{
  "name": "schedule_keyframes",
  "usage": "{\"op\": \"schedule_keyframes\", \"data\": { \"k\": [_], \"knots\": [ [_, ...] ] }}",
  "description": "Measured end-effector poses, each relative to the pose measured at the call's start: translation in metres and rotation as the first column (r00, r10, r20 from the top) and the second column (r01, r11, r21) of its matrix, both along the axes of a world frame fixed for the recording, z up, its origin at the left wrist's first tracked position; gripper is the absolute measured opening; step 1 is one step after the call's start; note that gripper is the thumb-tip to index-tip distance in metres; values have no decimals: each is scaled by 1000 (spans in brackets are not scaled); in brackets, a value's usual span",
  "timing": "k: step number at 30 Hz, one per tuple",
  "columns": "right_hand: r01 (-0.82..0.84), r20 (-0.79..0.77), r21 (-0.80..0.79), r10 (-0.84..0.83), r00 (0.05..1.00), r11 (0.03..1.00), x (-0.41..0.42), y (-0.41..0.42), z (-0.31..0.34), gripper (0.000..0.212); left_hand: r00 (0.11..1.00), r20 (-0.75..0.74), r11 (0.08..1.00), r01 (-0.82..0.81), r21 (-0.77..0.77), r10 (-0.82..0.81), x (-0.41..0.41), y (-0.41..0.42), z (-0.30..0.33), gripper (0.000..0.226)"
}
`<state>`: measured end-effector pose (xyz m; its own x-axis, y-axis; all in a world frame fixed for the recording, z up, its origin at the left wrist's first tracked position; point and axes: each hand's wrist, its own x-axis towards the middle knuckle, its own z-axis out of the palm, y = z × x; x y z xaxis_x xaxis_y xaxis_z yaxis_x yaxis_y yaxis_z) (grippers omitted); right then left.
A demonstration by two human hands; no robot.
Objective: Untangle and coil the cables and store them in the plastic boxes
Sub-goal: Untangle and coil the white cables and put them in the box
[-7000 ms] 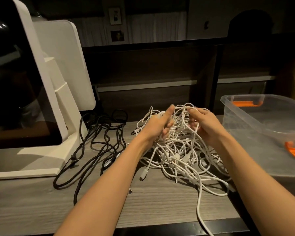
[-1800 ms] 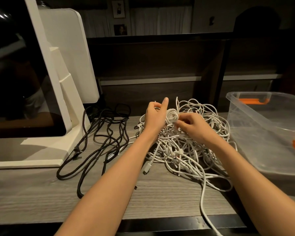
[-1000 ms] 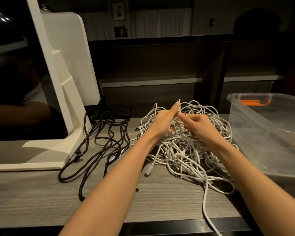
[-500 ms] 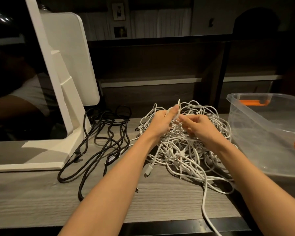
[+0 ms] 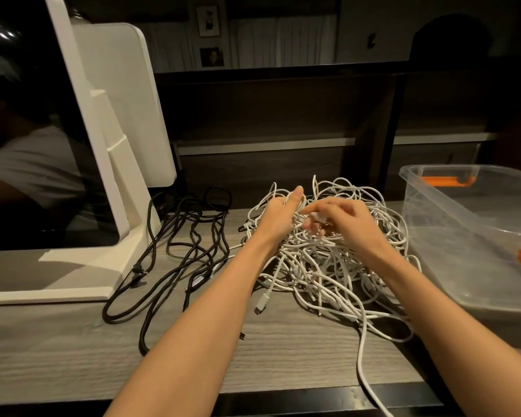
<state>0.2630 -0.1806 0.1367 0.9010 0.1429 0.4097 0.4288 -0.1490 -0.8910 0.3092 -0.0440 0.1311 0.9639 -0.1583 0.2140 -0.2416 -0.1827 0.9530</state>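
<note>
Grey desk (image 5: pixel 73 350) mid-frame: my left hand (image 5: pixel 278 219) grips white cables (image 5: pixel 322 266), right hand (image 5: pixel 342 219) pinches a strand; plastic box (image 5: pixel 475 236) at right.

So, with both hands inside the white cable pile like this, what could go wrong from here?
1. The left hand and right hand work on top of the white cables; pulling one strand hard may tighten knots below.
2. One white cable hangs over the desk edge; it could drag part of the pile off.
3. The black cables lie close beside; the pile may catch them.
</note>
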Motion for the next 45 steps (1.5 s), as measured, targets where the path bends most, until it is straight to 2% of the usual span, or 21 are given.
{"op": "schedule_keyframes", "data": {
  "k": [2, 5, 6, 11, 15, 22, 31, 36, 40, 45],
  "knots": [
    [-96, -43, 32, 98, 994, 995, 1, -7, 2, 35, 1000, -15, 1000, 22, -12, -22, -1, 0, 1, 41],
    [-178, -51, -103, 174, 984, 979, 2, -13, 3, 28, 999, -23, 999, 22, -24, -23, -6, 1, 5, 40],
    [-179, -43, -145, 175, 984, 973, 2, -13, 3, 23, 999, -23, 1000, 22, -19, -23, -7, 1, 6, 41],
    [-37, 20, -134, 40, 999, 990, 3, -10, 3, 12, 999, -32, 1000, 12, 18, -12, -10, -1, 8, 43],
    [-42, -7, -225, 42, 999, 974, 6, -5, 0, 17, 998, -25, 999, 50, 8, -50, -8, -2, 8, 45],
    [-47, -35, -267, 39, 999, 963, 11, -4, -2, 30, 988, -84, 975, 113, -192, -131, -11, 1, 9, 40],
    [-28, -113, -279, -4, 994, 960, 16, -3, -2, 31, 976, -16, 965, 214, -151, -219, -11, 5, 8, 42],
    [-28, -70, -252, 11, 997, 967, 15, -7, -5, 33, 972, -7, 964, 232, -130, -235, -13, 7, 9, 39],
    [19, -28, -273, -28, 999, 962, 13, -7, -7, 43, 984, 3, 979, 177, -103, -177, -11, 5, 6, 34],
    [107, 10, -270, -109, 994, 957, 13, -6, -6, 35, 990, 113, 995, 84, 58, -90, -10, -3, 4, 30]
  ]
}}
